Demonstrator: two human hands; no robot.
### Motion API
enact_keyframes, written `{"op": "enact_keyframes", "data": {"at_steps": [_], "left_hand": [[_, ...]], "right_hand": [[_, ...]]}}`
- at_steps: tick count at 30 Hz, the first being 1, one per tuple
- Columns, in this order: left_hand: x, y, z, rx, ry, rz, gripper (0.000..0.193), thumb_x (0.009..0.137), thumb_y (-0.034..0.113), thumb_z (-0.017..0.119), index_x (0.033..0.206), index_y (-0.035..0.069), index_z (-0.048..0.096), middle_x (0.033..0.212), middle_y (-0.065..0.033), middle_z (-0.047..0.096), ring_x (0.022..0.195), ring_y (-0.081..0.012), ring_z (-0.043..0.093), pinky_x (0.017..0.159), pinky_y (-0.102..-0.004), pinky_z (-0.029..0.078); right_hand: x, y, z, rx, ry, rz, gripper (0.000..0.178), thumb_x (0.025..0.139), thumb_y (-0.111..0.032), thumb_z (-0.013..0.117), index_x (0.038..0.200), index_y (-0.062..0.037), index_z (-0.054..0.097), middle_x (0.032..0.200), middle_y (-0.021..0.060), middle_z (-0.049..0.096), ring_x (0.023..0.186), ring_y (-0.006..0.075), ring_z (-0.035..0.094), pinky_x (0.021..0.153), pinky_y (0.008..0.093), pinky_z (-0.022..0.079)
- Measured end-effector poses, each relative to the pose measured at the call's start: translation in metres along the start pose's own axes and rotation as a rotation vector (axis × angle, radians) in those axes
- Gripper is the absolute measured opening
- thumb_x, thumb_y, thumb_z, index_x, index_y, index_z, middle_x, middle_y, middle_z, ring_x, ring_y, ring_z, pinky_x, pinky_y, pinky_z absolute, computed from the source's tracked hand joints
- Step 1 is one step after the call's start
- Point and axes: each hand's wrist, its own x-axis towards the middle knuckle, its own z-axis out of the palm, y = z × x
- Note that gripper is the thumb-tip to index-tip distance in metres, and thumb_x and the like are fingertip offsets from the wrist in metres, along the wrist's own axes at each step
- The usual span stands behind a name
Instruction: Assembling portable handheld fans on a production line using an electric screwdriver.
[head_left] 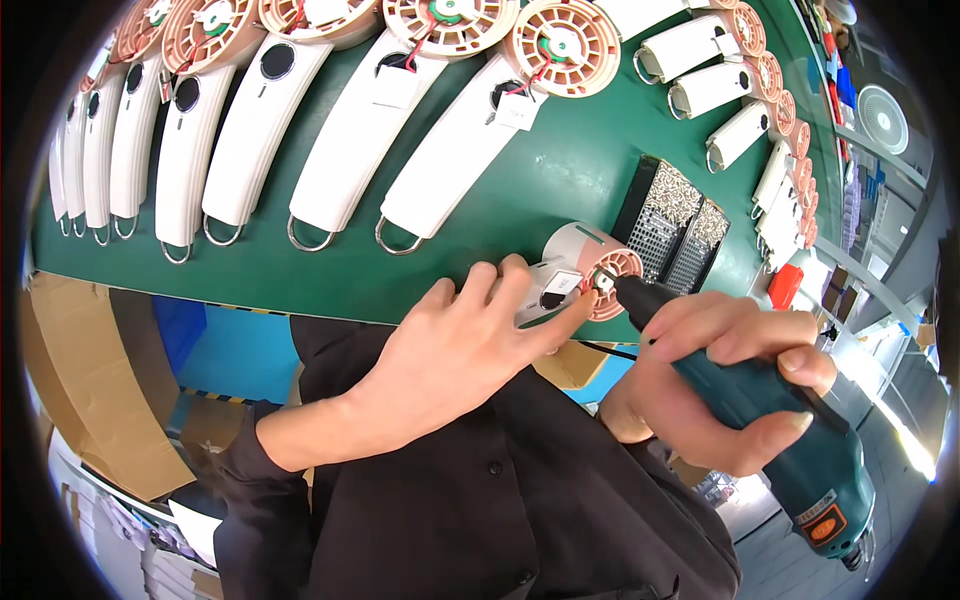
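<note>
My left hand [440, 345] rests over a white handheld appliance [572, 243], its fingers closed round the handle at the table's near edge. The appliance has a round pink slotted end [622, 265] turned up, with a small green-and-white part and red wire at its centre. A white tag lies by its dark oval button. My right hand [725, 375] is wrapped round a dark teal electric screwdriver [820, 470]. The black nose of the screwdriver points into the pink end; whether its tip touches a screw is hidden.
Beside the appliance stands a black tray [690, 225] of small screws. Several similar appliances [450, 150] lie in a row along the green table [330, 270], with more [740, 135] at the right. A red box [786, 287] sits at the right edge. Cardboard [100, 390] stands at lower left.
</note>
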Motion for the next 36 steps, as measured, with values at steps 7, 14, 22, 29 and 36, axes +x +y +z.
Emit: {"op": "enact_keyframes", "data": {"at_steps": [7,14,22,29,36], "left_hand": [[0.0,0.003,0.004,-0.002,0.016,-0.011,0.052,0.076,0.016,0.06,0.127,0.029,0.056,0.104,-0.0144,0.052,0.077,-0.0196,0.053,0.058,-0.0254,0.049],[0.002,0.003,0.0,-0.025,-0.022,-0.023,0.051,0.076,0.016,0.06,0.126,0.029,0.056,0.104,-0.0142,0.051,0.078,-0.0195,0.054,0.059,-0.0255,0.049],[0.0,0.005,-0.002,-0.025,-0.046,-0.031,0.054,0.075,0.013,0.059,0.127,0.027,0.057,0.106,-0.0147,0.051,0.08,-0.02,0.053,0.062,-0.0261,0.05],[0.001,0.009,-0.001,0.009,-0.048,-0.03,0.059,0.071,0.009,0.061,0.127,0.025,0.056,0.108,-0.0145,0.05,0.084,-0.0217,0.053,0.063,-0.0277,0.051],[0.009,0.011,-0.001,-0.044,-0.049,-0.049,0.072,0.069,0.001,0.061,0.135,0.027,0.049,0.102,-0.0133,0.05,0.079,-0.024,0.053,0.061,-0.0301,0.052]], "right_hand": [[-0.008,0.01,0.008,-0.041,0.132,-0.105,0.039,0.095,-0.035,0.048,0.099,0.0004,0.033,0.074,0.0149,0.046,0.041,0.0272,0.054,0.038,0.0369,0.05],[-0.009,0.015,0.007,-0.026,0.11,-0.123,0.039,0.091,-0.032,0.055,0.099,-0.0004,0.033,0.074,0.0164,0.05,0.042,0.027,0.055,0.038,0.0346,0.05],[-0.01,0.02,0.007,0.049,0.083,-0.106,0.038,0.09,-0.03,0.057,0.098,-0.0004,0.035,0.073,0.017,0.051,0.044,0.0273,0.055,0.039,0.0348,0.048],[-0.009,0.008,0.005,-0.102,0.044,0.0,0.041,0.094,-0.043,0.045,0.102,-0.0038,0.039,0.07,0.0131,0.048,0.038,0.0233,0.046,0.036,0.0356,0.045],[-0.014,-0.036,-0.038,-0.073,0.279,-0.25,0.048,0.093,-0.049,0.043,0.107,-0.0037,0.051,0.071,0.0082,0.045,0.041,0.0186,0.045,0.037,0.033,0.04]]}}
